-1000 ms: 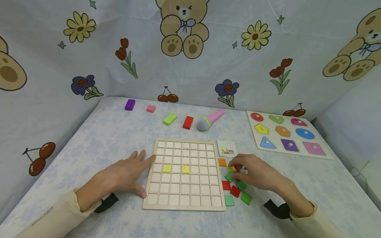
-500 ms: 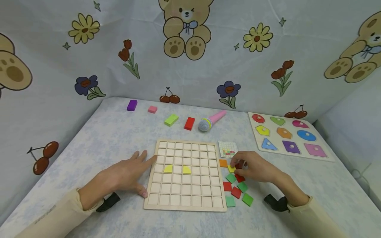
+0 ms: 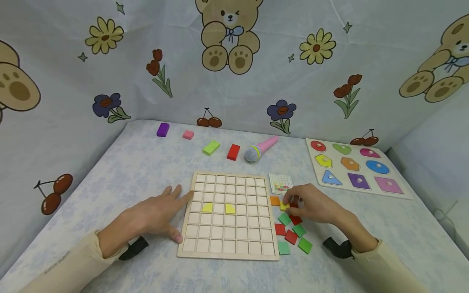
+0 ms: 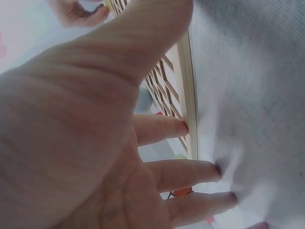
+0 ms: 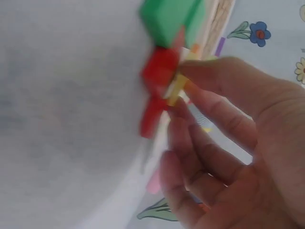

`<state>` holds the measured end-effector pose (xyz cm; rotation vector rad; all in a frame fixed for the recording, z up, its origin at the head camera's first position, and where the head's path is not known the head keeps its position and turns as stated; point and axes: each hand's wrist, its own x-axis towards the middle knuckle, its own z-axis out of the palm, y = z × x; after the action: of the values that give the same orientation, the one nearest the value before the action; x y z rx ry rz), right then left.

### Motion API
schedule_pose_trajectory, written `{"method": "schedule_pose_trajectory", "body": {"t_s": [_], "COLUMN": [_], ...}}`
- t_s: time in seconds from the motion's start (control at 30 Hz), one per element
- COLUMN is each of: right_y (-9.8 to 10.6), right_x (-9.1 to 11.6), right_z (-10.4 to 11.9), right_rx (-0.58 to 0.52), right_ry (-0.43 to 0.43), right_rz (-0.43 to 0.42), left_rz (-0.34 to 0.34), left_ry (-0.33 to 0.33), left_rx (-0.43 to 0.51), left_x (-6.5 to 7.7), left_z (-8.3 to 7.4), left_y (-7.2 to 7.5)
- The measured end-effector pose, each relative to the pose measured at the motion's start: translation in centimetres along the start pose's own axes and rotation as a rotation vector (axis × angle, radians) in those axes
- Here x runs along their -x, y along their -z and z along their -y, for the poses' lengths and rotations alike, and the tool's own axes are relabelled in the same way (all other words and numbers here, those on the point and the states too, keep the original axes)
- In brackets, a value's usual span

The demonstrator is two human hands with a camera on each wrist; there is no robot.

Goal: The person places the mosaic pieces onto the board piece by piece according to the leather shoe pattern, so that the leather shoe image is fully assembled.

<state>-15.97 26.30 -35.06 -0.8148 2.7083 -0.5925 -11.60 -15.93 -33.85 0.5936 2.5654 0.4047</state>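
A square wooden grid board [image 3: 229, 257] lies in front of me, with two yellow quarter-round tiles [image 3: 207, 207] in its cells. My left hand [image 3: 154, 215] lies spread at the board's left side, thumb and index fingertip at its edge. Other left fingertips rest on the tablecloth in the left wrist view. Right of the board, my right hand [image 3: 316, 205] pinches a yellow tile [image 5: 177, 89] between thumb and index finger. Red tiles [image 3: 291, 237] and green tiles [image 3: 305, 245] lie loose below that hand, and an orange tile [image 3: 275, 201] sits by the board's edge.
A small pattern card [image 3: 281, 184] lies beyond the right hand. A pink toy microphone [image 3: 261, 149] and purple [image 3: 163, 130], pink [image 3: 188, 134], lime [image 3: 211, 147] and red blocks [image 3: 233, 152] are farther back. At the right is a shape puzzle board [image 3: 360, 169].
My right hand has shifted slightly away from me, uncovering a red tile and more of the green ones below it. The left hand keeps its place at the board.
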Motion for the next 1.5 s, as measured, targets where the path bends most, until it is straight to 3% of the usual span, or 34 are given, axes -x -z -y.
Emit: {"method": "schedule_pose_trajectory", "body": {"t_s": [0.37, 0.67, 1.23, 1.5], "right_y": [0.3, -0.4, -2.8, -4.4], "right_x": [-0.8, -3.6, -7.5, -8.4], "right_z": [2.0, 5.8, 11.9, 13.4], "right_rx": [0.018, 0.038, 0.082, 0.146], "right_ry": [0.021, 0.119, 0.260, 0.314], "right_rz": [-0.019, -0.008, 0.128, 0.171], "left_rz": [0.000, -0.012, -0.004, -0.004], "left_ry": [0.007, 0.019, 0.014, 0.009], "left_rx": [0.000, 0.004, 0.011, -0.010], "left_x": [-0.2, 0.1, 0.0, -0.1], "left_z": [-0.2, 0.0, 0.0, 0.0], "left_y": [0.3, 0.2, 0.0, 0.0]}}
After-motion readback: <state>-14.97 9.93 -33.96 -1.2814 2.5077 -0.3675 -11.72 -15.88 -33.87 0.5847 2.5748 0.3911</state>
